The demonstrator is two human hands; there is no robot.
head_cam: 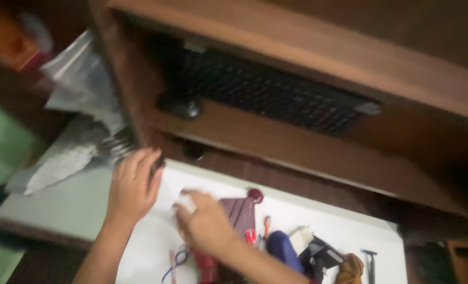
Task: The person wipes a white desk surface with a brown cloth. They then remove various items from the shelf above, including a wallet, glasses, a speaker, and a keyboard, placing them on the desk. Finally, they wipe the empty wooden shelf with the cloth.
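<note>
Hidden or unclear: the whole view is motion-blurred; the lower edge cuts off both forearms and several of the things by the right hand; what the right hand's fingers close on is a small white thing too smeared to identify.
Surface: a white surface [344,226] lies under both hands, running out to the right of them and cut by the bottom edge.
Room: a brown wooden desk [318,52] stands above and beyond the hands; its pull-out shelf carries a black keyboard [265,94], with a dark round mouse [184,108] at the keyboard's left end, above the left hand.
Left of the left hand: crumpled clear plastic bags [81,79] and a grey flat sheet [60,165], both blurred.
Left hand [134,186]: fingers bent and spread, tips up against the dark edge at the foot of the desk; whether it grips anything there I cannot tell.
Right hand [205,221]: curled, fingers closed around the small white thing [186,202] at its upper left.
Just right of the right hand: a maroon flat case [239,210] touching it, with small red tools [252,235] beside it.
Further right of it: a dark blue bundle [281,247], a black tool [321,257], an ochre cloth [350,268], and a thin black pump-like rod [371,263].
Below the right hand: a blue looped cord [178,259].
</note>
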